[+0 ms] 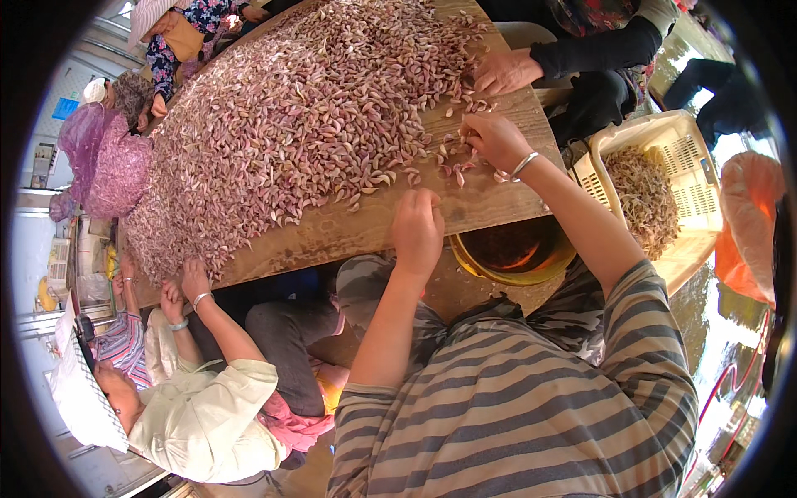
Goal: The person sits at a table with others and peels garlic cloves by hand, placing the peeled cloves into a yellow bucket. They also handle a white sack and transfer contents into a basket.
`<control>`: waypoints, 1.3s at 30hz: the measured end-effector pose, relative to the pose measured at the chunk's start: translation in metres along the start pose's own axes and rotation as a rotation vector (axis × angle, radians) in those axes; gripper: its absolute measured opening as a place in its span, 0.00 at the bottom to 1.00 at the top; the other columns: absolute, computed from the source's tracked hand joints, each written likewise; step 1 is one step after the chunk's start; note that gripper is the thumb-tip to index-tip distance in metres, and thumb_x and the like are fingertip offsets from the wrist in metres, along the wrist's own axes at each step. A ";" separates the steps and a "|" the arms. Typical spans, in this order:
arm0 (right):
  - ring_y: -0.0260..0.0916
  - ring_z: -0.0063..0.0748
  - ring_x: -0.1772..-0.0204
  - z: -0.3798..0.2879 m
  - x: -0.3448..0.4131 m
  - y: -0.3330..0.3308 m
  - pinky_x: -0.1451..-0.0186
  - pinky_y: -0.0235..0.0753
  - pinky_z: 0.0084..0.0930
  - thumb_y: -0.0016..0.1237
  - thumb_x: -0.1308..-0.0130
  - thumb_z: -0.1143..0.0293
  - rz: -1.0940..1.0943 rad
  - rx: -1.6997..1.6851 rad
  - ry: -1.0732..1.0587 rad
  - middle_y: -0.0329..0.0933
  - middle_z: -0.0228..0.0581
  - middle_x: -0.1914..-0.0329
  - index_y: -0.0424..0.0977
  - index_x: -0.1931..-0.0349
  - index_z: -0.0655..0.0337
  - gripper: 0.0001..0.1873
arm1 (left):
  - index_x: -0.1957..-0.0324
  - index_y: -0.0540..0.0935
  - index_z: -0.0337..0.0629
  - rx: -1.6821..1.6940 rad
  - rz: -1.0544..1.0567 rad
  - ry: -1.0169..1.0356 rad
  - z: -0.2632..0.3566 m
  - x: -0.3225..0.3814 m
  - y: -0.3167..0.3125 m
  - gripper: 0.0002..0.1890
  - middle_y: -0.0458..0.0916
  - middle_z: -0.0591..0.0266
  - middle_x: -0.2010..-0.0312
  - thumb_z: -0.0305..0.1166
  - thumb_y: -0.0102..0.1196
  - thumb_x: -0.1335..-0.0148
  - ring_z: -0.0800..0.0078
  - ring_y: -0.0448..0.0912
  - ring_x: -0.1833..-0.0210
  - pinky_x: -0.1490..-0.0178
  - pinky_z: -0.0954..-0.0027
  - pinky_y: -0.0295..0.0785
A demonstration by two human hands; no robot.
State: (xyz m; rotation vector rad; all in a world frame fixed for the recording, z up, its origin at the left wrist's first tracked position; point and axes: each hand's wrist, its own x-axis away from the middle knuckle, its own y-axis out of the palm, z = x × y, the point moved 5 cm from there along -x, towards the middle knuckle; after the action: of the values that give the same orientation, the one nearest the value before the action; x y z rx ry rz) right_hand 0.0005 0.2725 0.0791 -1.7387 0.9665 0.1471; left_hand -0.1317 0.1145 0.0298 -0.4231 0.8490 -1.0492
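Observation:
A broad heap of unpeeled, purple-tinged garlic cloves covers much of a wooden tabletop. At the table's near edge is my left hand, its fingers curled; whether a clove is inside them is hidden. My right hand, with a silver bangle at the wrist, is over the board to the right of the heap. Its fingertips are bent together beside a few loose cloves, and anything between them is too small to make out.
Below the table edge, between my knees, stands a yellow bucket. A cream plastic crate at right holds dry garlic skins and stalks. Co-workers' hands reach the heap opposite and at left. A purple mesh sack borders the far left.

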 end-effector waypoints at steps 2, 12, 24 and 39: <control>0.75 0.52 0.60 0.002 0.005 -0.005 0.56 0.73 0.42 0.48 0.41 0.74 -0.022 -0.019 0.076 0.77 0.47 0.66 0.75 0.61 0.61 0.08 | 0.64 0.76 0.42 0.077 -0.018 -0.112 -0.004 -0.002 0.002 0.08 0.75 0.55 0.67 0.20 0.55 0.47 0.51 0.75 0.61 0.58 0.58 0.71; 0.75 0.51 0.59 0.010 0.007 0.000 0.56 0.74 0.41 0.50 0.41 0.71 -0.178 -0.002 0.364 0.77 0.45 0.63 0.76 0.64 0.59 0.06 | 0.58 0.78 0.41 1.514 0.024 -0.872 -0.033 0.004 -0.005 0.10 0.79 0.65 0.68 0.19 0.58 0.41 0.74 0.78 0.65 0.59 0.73 0.76; 0.75 0.54 0.60 0.042 0.019 -0.004 0.58 0.73 0.43 0.50 0.40 0.65 -0.329 0.170 0.294 0.77 0.50 0.68 0.73 0.63 0.63 0.11 | 0.55 0.78 0.39 1.713 -0.013 -0.915 -0.021 0.011 0.002 0.09 0.79 0.63 0.69 0.23 0.47 0.35 0.74 0.77 0.67 0.69 0.75 0.71; 0.77 0.42 0.55 -0.064 0.051 -0.025 0.53 0.76 0.34 0.51 0.35 0.72 -0.283 -0.112 -0.022 0.79 0.45 0.59 0.79 0.54 0.61 0.11 | 0.54 0.76 0.38 1.685 -0.139 -1.228 0.072 0.009 0.027 0.14 0.79 0.64 0.68 0.39 0.46 0.27 0.78 0.75 0.71 0.76 0.79 0.63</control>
State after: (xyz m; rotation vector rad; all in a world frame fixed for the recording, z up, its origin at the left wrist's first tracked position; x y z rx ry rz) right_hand 0.0284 0.1935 0.0962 -1.9530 0.6979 0.0371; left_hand -0.0577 0.1130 0.0533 0.3696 -1.2042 -1.0273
